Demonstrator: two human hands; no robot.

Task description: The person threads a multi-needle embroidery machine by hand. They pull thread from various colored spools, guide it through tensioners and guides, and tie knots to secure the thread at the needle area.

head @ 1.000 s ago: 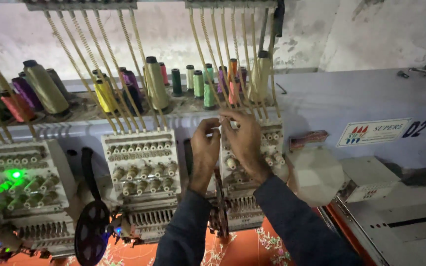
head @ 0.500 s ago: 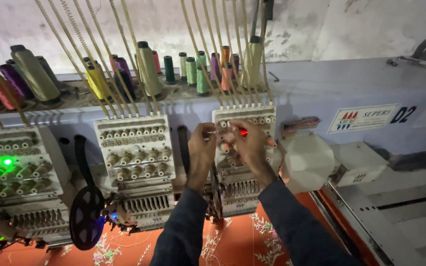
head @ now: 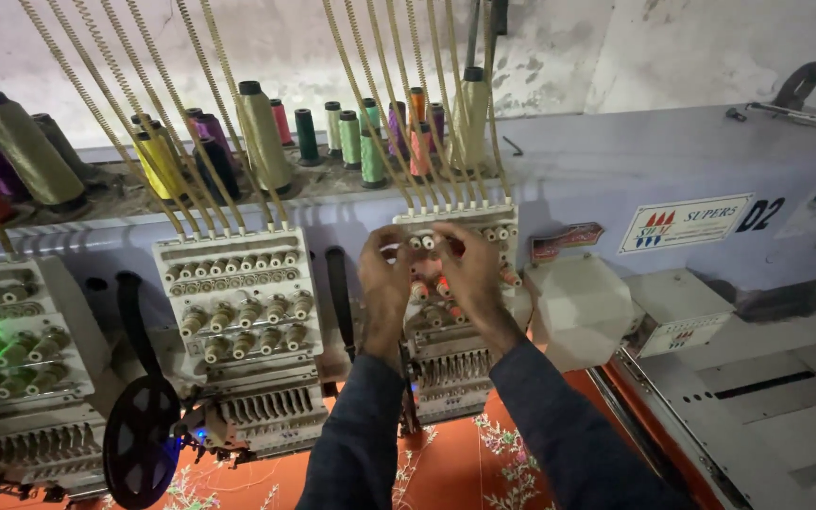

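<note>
Grey wall, both hands point(head: 432, 279) hiding tension knobs point(head: 446, 283), grip unclear

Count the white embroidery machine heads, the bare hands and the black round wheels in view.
White embroidery machine heads: 3 (left head, middle head, right head)
Bare hands: 2 (left hand, right hand)
Black round wheel: 1
Total: 6

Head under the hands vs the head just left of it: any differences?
The right embroidery head has the left hand and right hand on its knobs; the middle embroidery head is untouched. Some knobs on the right one glow orange-red; the middle one's look pale. Both are white, fed by corded thread guides.
</note>
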